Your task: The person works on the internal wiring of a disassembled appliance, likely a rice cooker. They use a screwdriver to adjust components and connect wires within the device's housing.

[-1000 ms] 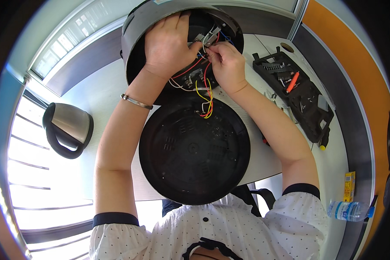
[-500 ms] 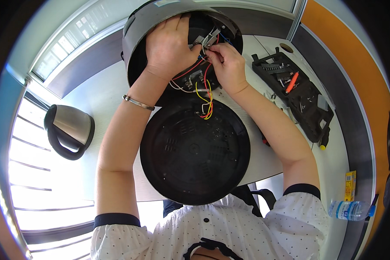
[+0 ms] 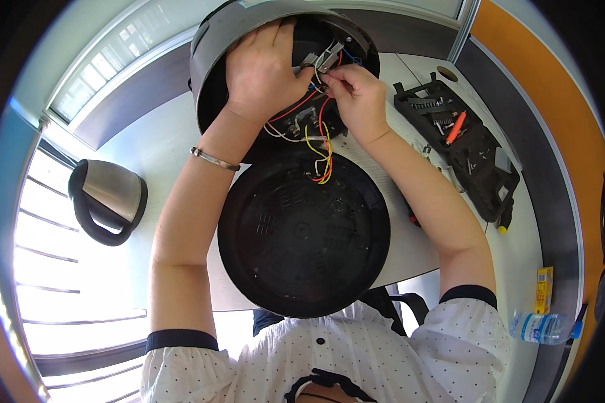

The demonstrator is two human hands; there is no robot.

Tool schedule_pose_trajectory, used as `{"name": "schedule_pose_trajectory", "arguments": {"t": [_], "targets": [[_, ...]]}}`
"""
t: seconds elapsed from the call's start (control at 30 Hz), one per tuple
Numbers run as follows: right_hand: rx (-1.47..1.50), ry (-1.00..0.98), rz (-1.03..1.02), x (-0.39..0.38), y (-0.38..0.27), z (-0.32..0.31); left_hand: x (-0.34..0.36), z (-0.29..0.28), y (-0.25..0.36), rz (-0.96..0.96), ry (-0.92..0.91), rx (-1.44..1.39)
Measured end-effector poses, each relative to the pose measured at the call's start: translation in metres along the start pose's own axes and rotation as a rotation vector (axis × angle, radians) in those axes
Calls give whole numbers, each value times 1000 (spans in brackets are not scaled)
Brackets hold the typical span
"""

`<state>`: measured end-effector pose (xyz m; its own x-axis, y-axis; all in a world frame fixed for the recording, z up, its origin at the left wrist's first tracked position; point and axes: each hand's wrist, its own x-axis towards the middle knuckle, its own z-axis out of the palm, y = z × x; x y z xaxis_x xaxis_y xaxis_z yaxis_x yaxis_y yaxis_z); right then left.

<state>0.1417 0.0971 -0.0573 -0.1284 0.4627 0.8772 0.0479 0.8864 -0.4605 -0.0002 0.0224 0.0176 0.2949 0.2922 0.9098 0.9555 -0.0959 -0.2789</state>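
Note:
A black round appliance housing (image 3: 212,54) lies tipped open, showing red, blue, yellow and white wires (image 3: 323,151) and a metal bracket (image 3: 327,59). Its round black base (image 3: 296,255) rests in front, linked by wires. My left hand (image 3: 262,74) is inside the housing, fingers stretched toward its upper wall with tips hidden and thumb beside the bracket. My right hand (image 3: 359,101) pinches a white wire (image 3: 318,79) just below the bracket, near my left thumb.
A steel kettle (image 3: 111,191) stands left. A black tool case (image 3: 467,158) with bits and an orange-handled tool (image 3: 456,127) lies right, beside a yellow-tipped screwdriver (image 3: 505,218). A yellow box (image 3: 544,289) and water bottle (image 3: 541,328) are at the lower right of the desk (image 3: 161,134).
My right hand has shifted slightly to the right, still pinching at the wire. My left hand and the appliance are almost unchanged.

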Motion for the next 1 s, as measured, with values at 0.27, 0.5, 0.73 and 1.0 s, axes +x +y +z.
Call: {"name": "schedule_pose_trajectory", "arguments": {"t": [0.27, 0.5, 0.73, 1.0], "targets": [[-94, -38, -40, 1, -3, 3, -1, 3, -1, -13, -13, 6], [-181, -127, -79, 8, -6, -7, 0, 1, -1, -12, -35, 39], [-269, -187, -24, 15, -13, -15, 2, -6, 7, -42, -75, -15], [-199, -373, 86, 18, -11, -21, -1, 1, 0, -16, -10, 46]]}}
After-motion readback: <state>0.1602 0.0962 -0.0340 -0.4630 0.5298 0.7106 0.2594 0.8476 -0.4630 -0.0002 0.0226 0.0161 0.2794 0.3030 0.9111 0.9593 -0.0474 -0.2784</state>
